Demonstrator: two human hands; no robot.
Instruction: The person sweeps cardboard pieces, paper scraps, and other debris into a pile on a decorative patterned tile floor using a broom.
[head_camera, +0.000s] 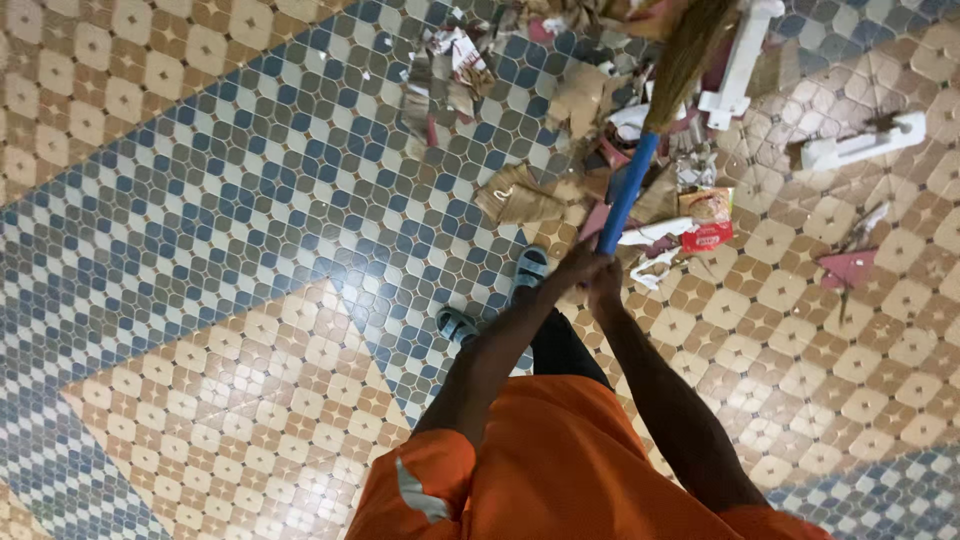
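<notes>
A patterned tile floor (200, 250), tan and blue, spreads below the person's orange shirt (560, 470). Left hand (578, 268) and right hand (606, 280) press together, both wrapped round the end of the broom (640, 160), whose blue handle slants up to straw bristles. Beyond lies litter (560, 130): torn cardboard, paper, 2 white plastic pieces. Bare floor lies open to the left.

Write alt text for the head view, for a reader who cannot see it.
Both hands, left and right, grip a blue-handled broom over a litter pile of cardboard and paper scraps on a patterned tile floor.
</notes>
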